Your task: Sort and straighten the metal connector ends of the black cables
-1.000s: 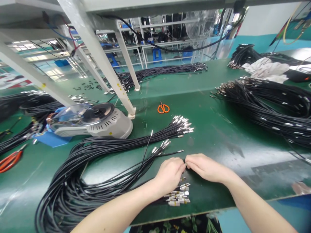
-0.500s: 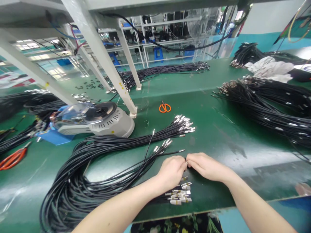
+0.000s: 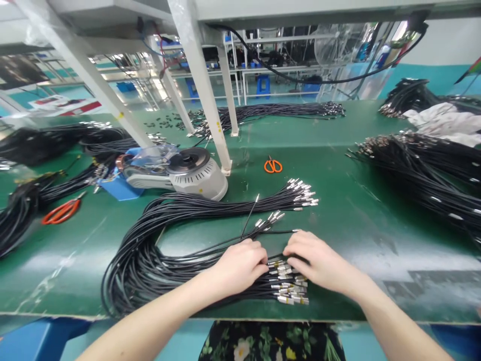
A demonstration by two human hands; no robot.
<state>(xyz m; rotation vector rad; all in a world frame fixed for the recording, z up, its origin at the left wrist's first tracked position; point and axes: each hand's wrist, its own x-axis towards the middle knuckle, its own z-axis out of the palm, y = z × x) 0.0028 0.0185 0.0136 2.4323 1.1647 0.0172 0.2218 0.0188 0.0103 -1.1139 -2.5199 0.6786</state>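
Note:
A big loop of black cables (image 3: 150, 250) lies on the green bench (image 3: 356, 220). Its metal-tipped ends fan out in three groups: a far bunch (image 3: 302, 193), a few loose tips (image 3: 270, 219), and a near bunch of connectors (image 3: 287, 283) by the front edge. My left hand (image 3: 240, 265) rests curled on the cables just left of the near connectors. My right hand (image 3: 319, 263) lies over their right side, fingers bent down onto them. What the fingertips pinch is hidden.
A grey tape dispenser machine (image 3: 184, 173) stands behind the loop, beside a white frame post (image 3: 203, 85). Small orange scissors (image 3: 273, 166) lie mid-bench, larger orange ones (image 3: 62, 212) at left. More cable heaps (image 3: 424, 170) fill the right and left (image 3: 45, 150) sides.
The view has shifted right and down. Both hands have parted from a shared pinch point and dropped onto the near connector bunch, which now lies between them.

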